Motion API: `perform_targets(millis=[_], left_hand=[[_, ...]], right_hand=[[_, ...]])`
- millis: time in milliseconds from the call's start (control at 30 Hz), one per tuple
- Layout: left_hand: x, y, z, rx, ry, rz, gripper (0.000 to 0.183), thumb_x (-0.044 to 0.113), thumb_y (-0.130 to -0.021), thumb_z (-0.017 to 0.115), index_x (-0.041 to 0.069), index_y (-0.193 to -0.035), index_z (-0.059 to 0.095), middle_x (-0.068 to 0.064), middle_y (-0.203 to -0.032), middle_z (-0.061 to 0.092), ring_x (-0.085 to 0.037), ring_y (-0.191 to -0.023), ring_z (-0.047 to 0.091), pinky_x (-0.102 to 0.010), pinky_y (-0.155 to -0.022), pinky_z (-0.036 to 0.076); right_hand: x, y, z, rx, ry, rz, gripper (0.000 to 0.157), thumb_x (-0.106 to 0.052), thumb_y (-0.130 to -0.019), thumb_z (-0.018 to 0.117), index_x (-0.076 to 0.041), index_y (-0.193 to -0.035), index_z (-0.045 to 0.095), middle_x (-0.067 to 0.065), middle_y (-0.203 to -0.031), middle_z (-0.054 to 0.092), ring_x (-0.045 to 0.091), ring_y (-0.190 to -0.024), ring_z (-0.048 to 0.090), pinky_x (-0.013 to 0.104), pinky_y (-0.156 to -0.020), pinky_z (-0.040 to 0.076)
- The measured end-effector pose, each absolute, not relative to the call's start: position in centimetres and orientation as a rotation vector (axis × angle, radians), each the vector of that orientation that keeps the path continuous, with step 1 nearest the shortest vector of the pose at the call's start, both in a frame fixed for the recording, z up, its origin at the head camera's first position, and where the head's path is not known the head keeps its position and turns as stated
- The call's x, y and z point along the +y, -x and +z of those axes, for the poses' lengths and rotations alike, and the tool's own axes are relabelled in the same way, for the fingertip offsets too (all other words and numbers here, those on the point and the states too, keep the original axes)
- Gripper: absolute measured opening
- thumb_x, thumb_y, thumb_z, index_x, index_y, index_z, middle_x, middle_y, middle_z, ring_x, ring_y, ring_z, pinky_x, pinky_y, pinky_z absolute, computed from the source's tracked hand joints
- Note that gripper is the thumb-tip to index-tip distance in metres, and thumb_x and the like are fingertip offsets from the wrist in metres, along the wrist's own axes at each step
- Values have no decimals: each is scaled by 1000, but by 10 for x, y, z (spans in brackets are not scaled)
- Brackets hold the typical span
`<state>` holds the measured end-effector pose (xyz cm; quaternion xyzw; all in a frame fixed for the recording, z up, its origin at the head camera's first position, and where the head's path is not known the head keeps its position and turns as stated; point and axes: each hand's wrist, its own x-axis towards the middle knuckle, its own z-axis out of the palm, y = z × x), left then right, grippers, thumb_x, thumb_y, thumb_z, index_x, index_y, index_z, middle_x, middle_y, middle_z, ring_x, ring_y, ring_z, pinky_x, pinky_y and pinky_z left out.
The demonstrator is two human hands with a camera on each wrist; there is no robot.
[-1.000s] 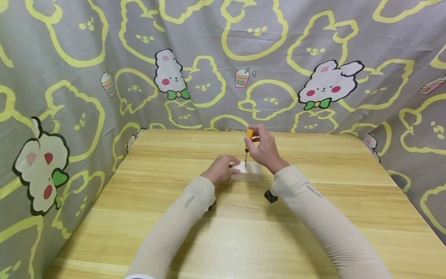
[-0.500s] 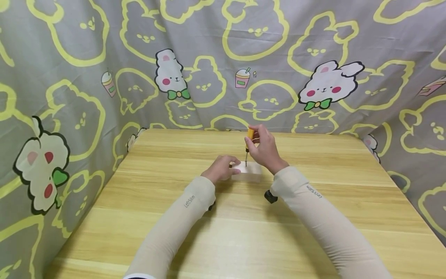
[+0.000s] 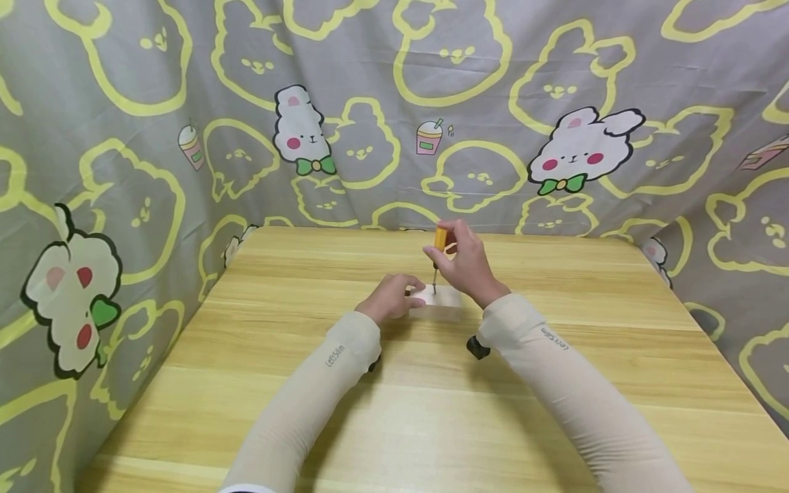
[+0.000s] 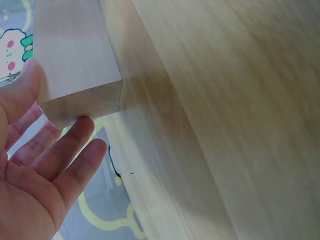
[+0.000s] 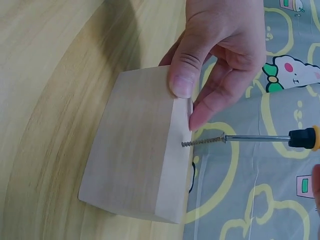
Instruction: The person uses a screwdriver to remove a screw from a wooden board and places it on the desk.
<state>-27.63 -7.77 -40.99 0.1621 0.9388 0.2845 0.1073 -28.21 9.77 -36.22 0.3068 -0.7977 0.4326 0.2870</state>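
Note:
A pale wooden block (image 5: 130,145) stands on the table, and my left hand (image 3: 390,298) grips its left end between thumb and fingers. In the left wrist view, two fingers (image 4: 75,145) lie under and beside the block's end face. My right hand (image 3: 468,263) holds a screwdriver (image 3: 440,238) by its yellow handle, thumb on the left side of it. The metal shank points down, and its tip meets the head of a screw (image 5: 202,142). That screw stands nearly upright in the block's narrow top face, with most of its thread showing above the wood.
The wood-grain table (image 3: 419,424) spreads around the block on all sides. Behind it and at both sides hangs a grey curtain (image 3: 370,68) with cartoon rabbits. A small black device (image 3: 478,346) sits under the right sleeve cuff.
My right thumb has shifted left across the screwdriver handle, and the handle leans slightly more to the left. The left hand and the block stay where they were.

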Motion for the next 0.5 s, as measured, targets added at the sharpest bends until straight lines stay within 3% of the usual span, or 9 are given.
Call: perform_targets(millis=[100,500], left_hand=[[-78,276,-410,2759,-469,840,39,28,-90,70,13,-126,65,-3,-131,61,-22,-123,53,-37,-103,42],[-78,275,-409,2748,-454,831,39,29,-91,70,14,-127,65,-2,-133,59,-22,-123,53,-37,-104,41]], right_hand=[[97,284,-365,-2103,-811,1137,40,-3,-84,75,5,-114,52,17,-91,55,28,-77,58,39,-65,56],[97,285,-367,-2080,-828,1152,33,4,-87,65,6,-117,53,21,-99,55,33,-77,62,39,-68,57]])
